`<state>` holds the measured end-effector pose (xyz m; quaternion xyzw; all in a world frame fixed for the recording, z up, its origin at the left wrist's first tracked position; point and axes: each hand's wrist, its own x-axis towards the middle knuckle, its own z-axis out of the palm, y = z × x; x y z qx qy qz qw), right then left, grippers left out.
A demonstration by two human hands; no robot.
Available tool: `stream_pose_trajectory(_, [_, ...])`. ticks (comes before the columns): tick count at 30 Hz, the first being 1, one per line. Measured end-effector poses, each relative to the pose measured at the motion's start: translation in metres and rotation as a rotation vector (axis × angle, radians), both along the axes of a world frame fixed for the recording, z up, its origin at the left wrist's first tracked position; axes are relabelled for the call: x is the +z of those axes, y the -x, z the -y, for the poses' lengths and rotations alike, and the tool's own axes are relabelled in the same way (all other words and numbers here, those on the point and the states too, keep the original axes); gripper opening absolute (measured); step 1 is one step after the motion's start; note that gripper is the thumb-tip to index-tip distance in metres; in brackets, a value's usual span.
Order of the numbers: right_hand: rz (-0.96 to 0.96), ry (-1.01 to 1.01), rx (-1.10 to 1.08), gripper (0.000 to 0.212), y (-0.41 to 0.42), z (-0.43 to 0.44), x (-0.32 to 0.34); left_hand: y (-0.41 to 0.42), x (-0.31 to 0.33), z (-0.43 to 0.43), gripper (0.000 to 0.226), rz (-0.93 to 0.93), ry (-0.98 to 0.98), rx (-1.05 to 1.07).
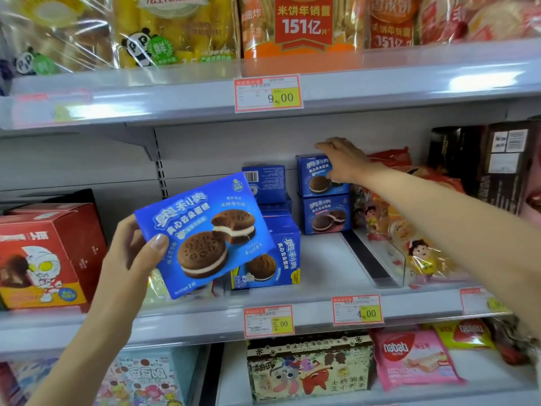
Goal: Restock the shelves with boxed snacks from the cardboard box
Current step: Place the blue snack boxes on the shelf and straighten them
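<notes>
Left hand grips a blue snack box by its lower left corner, thumb flat across the printed face. The right hand reaches deep into the shelving and holds the top box of a pair stacked at the back, fingers draped over its top and thumb on its front.

Both hands work at the middle shelf, which has a bare patch of floor between the clear divider on the right and a front pile of the same blue boxes. The rear stack stands behind that bare patch.

The held box hangs in front of the shelf edge, left of and nearer the camera than both groups, overlapping the front pile in view. Its long axis is tilted, rising toward the right — it likely needs levelling before it goes in. The left hand is the nearer one to the front pile; the open floor lies to its right and deeper. The cardboard box is not in view.
</notes>
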<state>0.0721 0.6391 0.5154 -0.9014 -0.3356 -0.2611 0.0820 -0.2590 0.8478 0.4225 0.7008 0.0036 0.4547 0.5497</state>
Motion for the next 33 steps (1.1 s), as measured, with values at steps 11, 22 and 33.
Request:
stream_pose_trajectory(11, [-0.251, -0.256, 0.254, 0.067, 0.070, -0.055, 0.005, -0.024, 0.021, -0.020, 0.064, 0.013, -0.090, 0.442])
stream_pose_trajectory(22, [-0.117, -0.153, -0.004, 0.081, 0.060, -0.120, -0.016, -0.004, 0.015, -0.021, 0.075, 0.010, -0.135, 0.446])
stream_pose_trajectory(33, [-0.785, -0.474, 0.649, 0.041, 0.047, -0.066, -0.003, 0.006, 0.009, -0.033, 0.069, 0.006, -0.112, 0.446])
